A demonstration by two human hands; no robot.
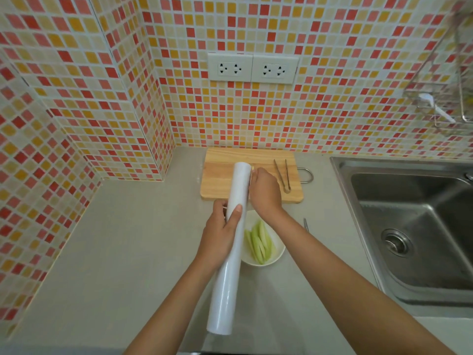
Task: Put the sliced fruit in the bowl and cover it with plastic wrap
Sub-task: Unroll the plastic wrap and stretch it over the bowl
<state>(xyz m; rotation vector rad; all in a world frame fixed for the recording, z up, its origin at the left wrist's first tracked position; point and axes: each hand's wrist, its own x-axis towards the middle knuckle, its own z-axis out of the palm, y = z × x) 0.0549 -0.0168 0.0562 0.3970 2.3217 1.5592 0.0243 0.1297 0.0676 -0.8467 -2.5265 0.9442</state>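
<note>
A long white roll of plastic wrap (231, 242) points away from me above the counter. My left hand (222, 234) grips the roll around its middle, thumb on top. My right hand (265, 192) is at the roll's far end on its right side, fingers curled against the film edge. Under my hands sits a white bowl (277, 256) holding pale green fruit slices (259, 240); the roll and my left hand hide the bowl's left part.
A wooden cutting board (220, 183) lies against the tiled wall with metal tongs (284, 175) on it. A thin metal utensil (306, 224) lies right of the bowl. The steel sink (414, 226) is at the right, a wire rack (440, 98) above it.
</note>
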